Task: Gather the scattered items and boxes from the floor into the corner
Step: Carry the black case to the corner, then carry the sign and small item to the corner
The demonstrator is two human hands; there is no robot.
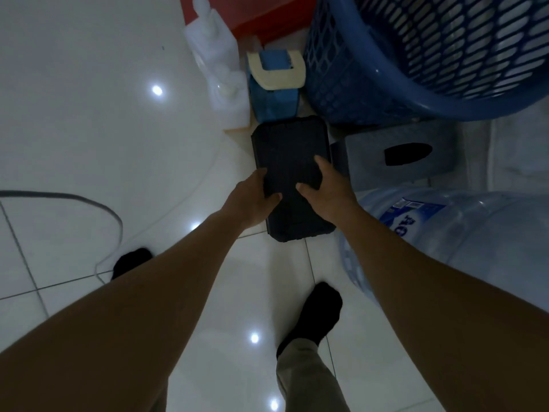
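Observation:
A flat black plastic case [289, 150] lies lengthwise in the middle of the head view, its far end close to a blue cooler box with a cream handle [274, 84]. My left hand [252, 194] grips the case's left edge, thumb on top. My right hand [326, 185] holds its right side, with the fingers spread over the lid. Whether the case rests on the white tiled floor [89, 114] or hangs just above it, I cannot tell.
A blue laundry basket [416, 60] fills the upper right, and a grey box with a dark slot [401, 156] sits below it. At right lies a large clear water jug [445, 230]. White styrofoam pieces [219, 60] and a red object [261, 13] stand behind the cooler. A cable [89, 203] curves at left.

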